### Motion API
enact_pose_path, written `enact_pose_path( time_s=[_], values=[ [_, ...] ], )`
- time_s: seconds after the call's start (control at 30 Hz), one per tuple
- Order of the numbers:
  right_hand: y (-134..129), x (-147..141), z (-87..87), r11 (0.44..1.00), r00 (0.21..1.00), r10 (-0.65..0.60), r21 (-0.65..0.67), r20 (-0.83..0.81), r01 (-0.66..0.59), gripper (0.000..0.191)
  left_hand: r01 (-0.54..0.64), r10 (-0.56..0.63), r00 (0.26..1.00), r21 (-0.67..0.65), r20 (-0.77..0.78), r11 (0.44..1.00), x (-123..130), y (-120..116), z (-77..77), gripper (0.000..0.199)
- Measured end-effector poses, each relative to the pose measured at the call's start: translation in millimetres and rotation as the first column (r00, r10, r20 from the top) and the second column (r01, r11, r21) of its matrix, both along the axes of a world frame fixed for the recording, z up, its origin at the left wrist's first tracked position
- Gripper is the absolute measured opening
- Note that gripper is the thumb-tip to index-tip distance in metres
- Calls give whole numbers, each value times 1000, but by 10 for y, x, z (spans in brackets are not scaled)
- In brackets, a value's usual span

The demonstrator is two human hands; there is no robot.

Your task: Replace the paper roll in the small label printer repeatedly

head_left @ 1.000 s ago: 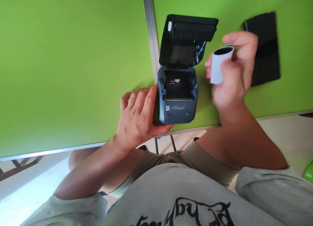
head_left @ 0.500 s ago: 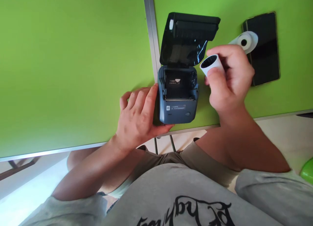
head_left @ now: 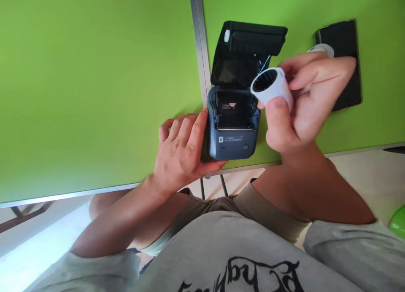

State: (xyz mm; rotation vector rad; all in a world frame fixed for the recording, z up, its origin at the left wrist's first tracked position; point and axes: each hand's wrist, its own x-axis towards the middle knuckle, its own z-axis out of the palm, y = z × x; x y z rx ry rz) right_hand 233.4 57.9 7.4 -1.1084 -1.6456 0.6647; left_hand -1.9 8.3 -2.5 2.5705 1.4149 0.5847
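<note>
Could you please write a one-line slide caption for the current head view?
Left hand against an open printer on a green table, right hand holding a hollow white roll.

A blue-grey printer [head_left: 234, 142] sits near the front edge of a green table [head_left: 95, 94], black lid [head_left: 247, 58] tipped back, exposing a dark bay [head_left: 236, 117] with small pale print inside. At its upper right, a white roll [head_left: 282, 89] is held tilted, dark-lined opening facing up and left.
</note>
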Motion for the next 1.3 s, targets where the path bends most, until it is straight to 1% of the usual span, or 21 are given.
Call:
enact_pose_path(
  time_s=[0.07, 0.1, 0.13, 0.2, 0.27, 0.43, 0.57, 0.67, 0.9, 0.97, 1.03, 1.1, 1.2, 1.23, 1.3],
  values=[
    [29, -31, 53, 982, 994, 54, 177, 99, -71, 18, 3, -3, 1000, 3, -15, 1000, -4, 0, 7, 99],
    [36, -45, 77, 965, 984, 78, 237, 159, -115, 14, 6, -6, 1000, 4, -21, 1000, -7, 0, 12, 99],
    [38, -57, 98, 955, 972, 98, 254, 214, -152, 13, 10, -10, 1000, 4, -24, 1000, -8, 0, 17, 99],
    [30, -73, 128, 957, 954, 113, 229, 279, -180, 15, 16, -16, 1000, -3, -20, 1000, -8, 0, 29, 98],
    [19, -82, 142, 958, 944, 111, 219, 310, -184, 17, 19, -19, 1000, -11, -13, 1000, -4, -1, 37, 96],
    [37, -91, 147, 954, 954, 90, 252, 285, -165, 19, 6, -6, 1000, -8, -13, 1000, 6, -6, 30, 97],
    [58, -81, 150, 965, 940, 120, 185, 319, -186, 21, -3, 3, 1000, -15, -13, 1000, 2, -13, 8, 98],
    [52, -64, 149, 975, 936, 111, 145, 335, -168, 20, -9, 9, 1000, -47, 3, 999, -5, -16, -3, 98],
    [34, -57, 122, 970, 929, 119, 160, 350, -185, 16, 18, -17, 999, -26, 28, 999, -13, -6, 13, 100],
    [39, -56, 108, 961, 938, 156, 173, 309, -217, 17, 21, -20, 999, -22, 41, 1000, -15, -7, 17, 99],
    [36, -51, 103, 947, 939, 222, 171, 264, -272, 19, 26, -24, 998, -19, 58, 999, -19, -12, 15, 99],
    [22, -44, 115, 934, 923, 284, 142, 260, -327, 19, 43, -43, 997, -2, 58, 999, -25, -19, 8, 93],
    [-3, -36, 149, 924, 898, 332, 91, 290, -371, 16, 76, -77, 997, 24, 28, 997, -32, -31, 4, 71],
    [-5, -34, 157, 919, 895, 347, 87, 280, -384, 15, 82, -82, 996, 24, 17, 996, -34, -34, 6, 65],
    [6, -30, 156, 907, 902, 369, 126, 223, -402, 14, 89, -89, 996, 17, 6, 996, -37, -38, 12, 60]
  ],
)
